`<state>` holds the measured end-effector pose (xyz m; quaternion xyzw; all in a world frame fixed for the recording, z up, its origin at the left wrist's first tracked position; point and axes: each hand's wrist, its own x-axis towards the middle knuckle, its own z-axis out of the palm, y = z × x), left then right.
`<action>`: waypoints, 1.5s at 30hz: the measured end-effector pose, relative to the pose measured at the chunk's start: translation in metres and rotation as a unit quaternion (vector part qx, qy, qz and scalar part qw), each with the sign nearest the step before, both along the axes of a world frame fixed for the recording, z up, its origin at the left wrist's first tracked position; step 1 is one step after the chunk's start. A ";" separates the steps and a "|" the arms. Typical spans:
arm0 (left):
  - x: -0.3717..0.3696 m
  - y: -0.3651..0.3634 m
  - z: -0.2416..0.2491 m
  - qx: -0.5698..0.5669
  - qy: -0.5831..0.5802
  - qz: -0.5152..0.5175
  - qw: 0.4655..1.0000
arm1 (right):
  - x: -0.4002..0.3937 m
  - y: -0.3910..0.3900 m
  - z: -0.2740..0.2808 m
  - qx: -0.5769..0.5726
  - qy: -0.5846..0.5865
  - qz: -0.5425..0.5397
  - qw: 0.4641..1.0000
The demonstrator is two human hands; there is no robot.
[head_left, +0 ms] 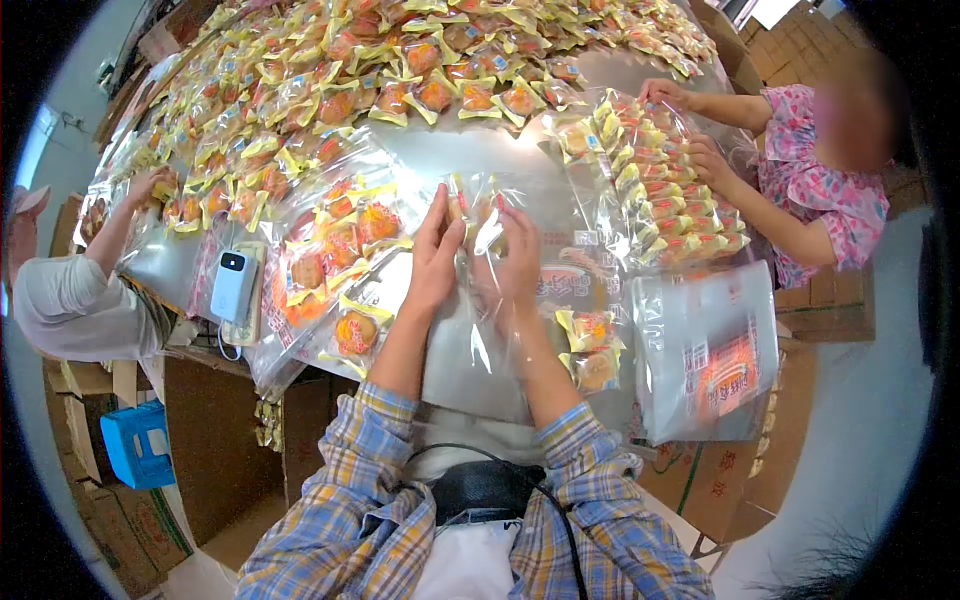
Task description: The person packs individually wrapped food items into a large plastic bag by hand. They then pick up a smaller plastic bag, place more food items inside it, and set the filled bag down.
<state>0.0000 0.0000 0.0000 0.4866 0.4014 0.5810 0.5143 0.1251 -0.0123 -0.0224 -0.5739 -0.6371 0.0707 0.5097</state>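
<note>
In the middle of the head view, my left hand [435,258] has its fingers pressed along a wrapped pastry [457,200] seen edge-on. Facing it, my right hand [513,255] is closed on a clear plastic bag [478,350], whose shiny film hangs down between my forearms. More wrapping shows by the right fingertips, blurred by glare. To the left lies a clear printed bag with several wrapped pastries [340,240] on it, and one wrapped pastry [354,332] lies nearer me. Two more wrapped pastries [590,345] rest right of my right forearm.
A large heap of wrapped pastries [400,60] covers the metal table's [470,148] far side. At right, a co-worker's hands touch a bag of pastries in rows [670,190]; flat printed bags [705,350] lie nearer. A phone [234,285] and another person are at left.
</note>
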 end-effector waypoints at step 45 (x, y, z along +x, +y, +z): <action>-0.003 0.006 -0.007 0.074 0.166 0.039 0.983 | 0.002 -0.011 0.009 0.052 0.126 0.046 0.990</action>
